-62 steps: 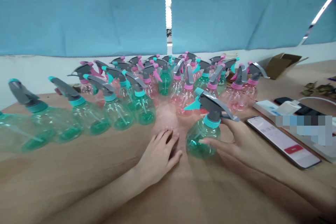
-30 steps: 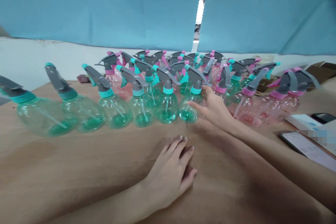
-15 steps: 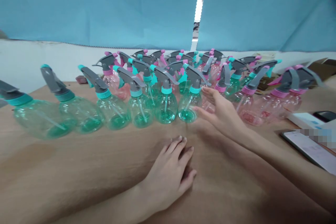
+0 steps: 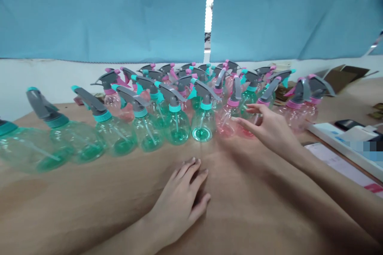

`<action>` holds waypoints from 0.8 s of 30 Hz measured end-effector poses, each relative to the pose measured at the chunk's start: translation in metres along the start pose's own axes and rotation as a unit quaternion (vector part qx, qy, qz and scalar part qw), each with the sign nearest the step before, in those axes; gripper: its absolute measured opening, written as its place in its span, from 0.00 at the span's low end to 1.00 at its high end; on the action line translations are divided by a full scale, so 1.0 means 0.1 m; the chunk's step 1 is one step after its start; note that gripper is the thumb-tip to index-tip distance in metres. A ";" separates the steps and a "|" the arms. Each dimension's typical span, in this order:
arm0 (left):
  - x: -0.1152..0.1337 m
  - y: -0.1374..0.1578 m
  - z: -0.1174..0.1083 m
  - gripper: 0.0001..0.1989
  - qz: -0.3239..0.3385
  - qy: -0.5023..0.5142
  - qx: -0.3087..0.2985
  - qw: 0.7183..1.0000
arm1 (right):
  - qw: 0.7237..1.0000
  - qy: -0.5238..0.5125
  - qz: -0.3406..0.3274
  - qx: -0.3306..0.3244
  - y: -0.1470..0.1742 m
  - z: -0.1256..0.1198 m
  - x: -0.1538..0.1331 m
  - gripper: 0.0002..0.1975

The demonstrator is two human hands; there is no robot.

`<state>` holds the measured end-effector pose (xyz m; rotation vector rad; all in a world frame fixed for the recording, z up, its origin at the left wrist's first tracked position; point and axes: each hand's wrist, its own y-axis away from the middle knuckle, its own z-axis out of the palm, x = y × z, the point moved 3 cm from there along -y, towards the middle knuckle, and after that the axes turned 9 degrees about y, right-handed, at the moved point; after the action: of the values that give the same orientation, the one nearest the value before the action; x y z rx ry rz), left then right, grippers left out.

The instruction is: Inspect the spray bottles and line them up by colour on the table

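Note:
My left hand (image 4: pixel 181 197) lies on the wooden table (image 4: pixel 98 203) with its fingers loosely stretched and nothing in it. Farther forward on the right, my right hand (image 4: pixel 266 127) is raised, thumb and fingers apart, in front of a pink spray bottle (image 4: pixel 247 130) that it partly covers. Whether the fingertips touch that bottle I cannot tell. Another pink spray bottle (image 4: pixel 226 121) stands just left of the thumb. Beside it, a green spray bottle (image 4: pixel 202 125) with a turquoise collar and grey trigger head ends a front row of several green bottles (image 4: pixel 149 133).
Behind the front row stand several more pink and green spray bottles, such as a pink one (image 4: pixel 111 99). At right lie a phone (image 4: pixel 332 159) and a white box (image 4: pixel 344 143). A cardboard box (image 4: pixel 344 79) sits farther back. Blue cloth (image 4: pixel 119 16) hangs behind.
My right hand has moved right, from beside the end green bottle to the pink bottles. The view has turned slightly right. My left hand rests as before.

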<state>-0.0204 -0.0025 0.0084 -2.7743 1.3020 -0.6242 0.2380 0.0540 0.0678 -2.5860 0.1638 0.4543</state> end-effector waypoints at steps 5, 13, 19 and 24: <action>-0.01 0.00 -0.01 0.19 0.007 0.015 0.016 1.000 | 1.000 -0.020 0.007 -0.021 -0.19 0.18 -0.11 0.39; 0.03 -0.05 -0.05 0.14 0.004 0.101 0.053 0.993 | 0.999 0.006 -0.016 -0.050 -0.25 0.17 -0.07 0.26; 0.11 -0.23 -0.04 0.11 -0.034 0.185 0.076 0.979 | 0.994 0.034 -0.042 -0.096 -0.19 0.00 -0.07 0.26; 0.19 -0.46 0.05 0.16 -0.046 0.230 0.111 0.966 | 0.984 0.010 -0.095 -0.148 -0.08 -0.18 -0.06 0.18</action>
<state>0.0260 0.0127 0.0184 -2.6046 1.0710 -1.3909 0.2390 0.0517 0.0886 -2.8620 -0.1545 0.4077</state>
